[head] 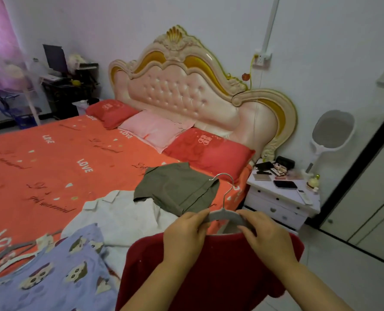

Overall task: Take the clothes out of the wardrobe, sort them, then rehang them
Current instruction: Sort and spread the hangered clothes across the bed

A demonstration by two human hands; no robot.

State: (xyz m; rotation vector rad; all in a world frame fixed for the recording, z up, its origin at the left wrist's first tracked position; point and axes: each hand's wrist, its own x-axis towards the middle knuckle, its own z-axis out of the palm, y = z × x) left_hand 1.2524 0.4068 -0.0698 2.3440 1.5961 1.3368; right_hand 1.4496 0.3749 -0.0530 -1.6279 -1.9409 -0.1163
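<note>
- The left hand (186, 234) and right hand (265, 234) each curl round one shoulder of the grey hanger (223, 215), both equally near.
- The hanger's long axis runs 9 to 3 o'clock, with the hook toward 12.
- The red garment (209, 277) hangs toward 6 o'clock, and the bed (52, 164) lies at 10 o'clock.

Bare left grip (184, 234), bare right grip (265, 237), bare forearms (151, 286)

Bare bedsheet (52, 158) lies open left of the olive shirt (175, 187).
</note>
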